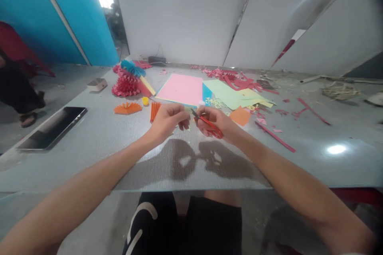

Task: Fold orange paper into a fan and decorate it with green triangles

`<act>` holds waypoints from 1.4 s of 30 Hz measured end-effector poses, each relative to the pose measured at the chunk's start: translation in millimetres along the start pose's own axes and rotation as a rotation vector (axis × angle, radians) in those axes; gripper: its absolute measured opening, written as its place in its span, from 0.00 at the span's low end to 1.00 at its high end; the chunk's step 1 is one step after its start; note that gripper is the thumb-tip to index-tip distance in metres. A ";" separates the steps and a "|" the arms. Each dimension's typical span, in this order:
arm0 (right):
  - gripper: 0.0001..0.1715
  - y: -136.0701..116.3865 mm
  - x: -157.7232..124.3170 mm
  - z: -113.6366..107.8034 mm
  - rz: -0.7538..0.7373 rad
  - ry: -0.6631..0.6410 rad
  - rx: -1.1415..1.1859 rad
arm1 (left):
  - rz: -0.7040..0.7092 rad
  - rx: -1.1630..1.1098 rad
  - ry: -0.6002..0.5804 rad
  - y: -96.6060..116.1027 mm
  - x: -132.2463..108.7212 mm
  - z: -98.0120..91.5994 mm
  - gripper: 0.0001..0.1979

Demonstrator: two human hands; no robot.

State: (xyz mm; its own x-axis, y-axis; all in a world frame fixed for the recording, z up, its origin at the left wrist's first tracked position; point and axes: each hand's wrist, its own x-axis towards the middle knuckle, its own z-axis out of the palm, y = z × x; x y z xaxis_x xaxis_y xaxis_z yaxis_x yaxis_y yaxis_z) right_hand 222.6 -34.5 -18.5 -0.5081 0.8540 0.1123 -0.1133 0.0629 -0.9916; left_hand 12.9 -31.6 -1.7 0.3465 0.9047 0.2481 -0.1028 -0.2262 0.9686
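Slip risk to the left hand (167,121), grip pinched together, from red-handled scissors (216,131) clamped in the right hand (214,120) just beside it.

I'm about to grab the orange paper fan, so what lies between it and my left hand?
The head view shows pleated orange paper strips between the orange paper fan and your left hand.

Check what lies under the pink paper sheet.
The pink paper sheet has a blue sheet showing along its lower left edge; anything else beneath is covered.
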 end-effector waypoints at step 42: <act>0.21 -3.7 -2.0 2.3 0.035 0.014 0.017 | 0.054 0.033 0.037 -6.9 1.9 -2.1 0.13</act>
State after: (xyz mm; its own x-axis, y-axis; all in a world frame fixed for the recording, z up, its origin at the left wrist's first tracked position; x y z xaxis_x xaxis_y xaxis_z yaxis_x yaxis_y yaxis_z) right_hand 222.1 -37.6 -14.9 -0.5002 0.8626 0.0763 -0.1102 0.0240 -0.9936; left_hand 12.3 -27.6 -7.9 0.3064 0.9034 0.3001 -0.0896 -0.2865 0.9539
